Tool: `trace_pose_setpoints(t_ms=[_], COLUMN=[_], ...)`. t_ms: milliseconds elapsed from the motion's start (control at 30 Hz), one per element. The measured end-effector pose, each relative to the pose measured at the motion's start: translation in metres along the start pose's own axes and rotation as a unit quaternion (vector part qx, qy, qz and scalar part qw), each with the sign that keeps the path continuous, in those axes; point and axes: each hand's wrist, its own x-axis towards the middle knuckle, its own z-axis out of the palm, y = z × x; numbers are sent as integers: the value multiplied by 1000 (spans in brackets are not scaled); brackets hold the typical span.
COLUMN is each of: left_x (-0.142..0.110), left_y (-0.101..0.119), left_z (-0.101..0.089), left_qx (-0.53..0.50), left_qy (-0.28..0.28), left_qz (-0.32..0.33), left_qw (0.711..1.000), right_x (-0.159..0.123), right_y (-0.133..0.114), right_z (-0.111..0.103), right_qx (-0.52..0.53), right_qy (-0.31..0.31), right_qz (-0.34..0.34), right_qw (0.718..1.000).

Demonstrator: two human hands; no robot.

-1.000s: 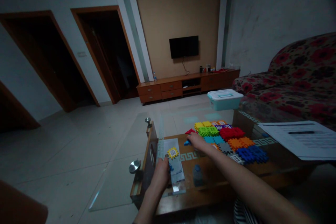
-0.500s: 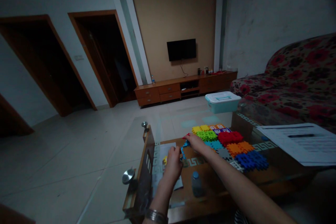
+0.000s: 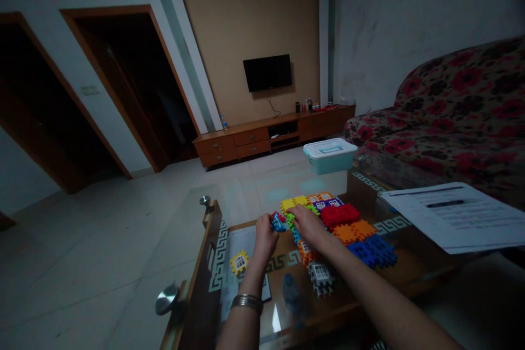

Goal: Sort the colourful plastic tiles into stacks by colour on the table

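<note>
My left hand [image 3: 265, 235] is closed on a small red and blue toothed plastic block [image 3: 278, 222] at the left edge of a flat patch of joined colourful blocks [image 3: 348, 224]. My right hand [image 3: 307, 224] rests on that patch, fingers curled over the green and yellow pieces near its left side. A bracelet sits on my left wrist. One yellow block with a window print [image 3: 239, 262] lies alone on a sheet to the left. A grey window block [image 3: 321, 275] lies loose in front of the patch.
Everything sits on a glass-topped wooden coffee table [image 3: 213, 229]. Printed paper sheets [image 3: 455, 216] lie at its right end, a teal lidded box [image 3: 329, 155] at the far end. A floral sofa [image 3: 443, 120] stands to the right, a TV cabinet [image 3: 270, 134] by the far wall.
My left hand has left the yellow block on the sheet, moved up and right, and closed on the red and blue block. My right hand shifted onto the green pieces. The view moved.
</note>
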Motion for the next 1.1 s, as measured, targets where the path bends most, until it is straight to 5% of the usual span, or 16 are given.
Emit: trace_pose_setpoints(t_ms=[167,333,433,567,700,1100], left_x=[-5,-8,-7,-5,-2,8], left_y=[15,22,18,9,3,-19], left_z=[6,3,-1,-4,-5,-6], left_qx=[-170,-448,-514,-506,-482,-288], left_qy=[94,103,79,87,104,80], left_qz=[-14,-120,-164,-173,-164,-171], left_qw=[981,880,838,840,854,939], right_x=[9,21,17,7,5,19], right_y=[-13,-17,-13,-15,-21,-31], right_z=[18,23,15,8,8,24], right_qx=[134,333,280,103,16,-115], right_qy=[5,-3,51,66,39,-39], right_qz=[50,74,8,-56,-111,-66], right_qw=[990,940,959,991,993,990])
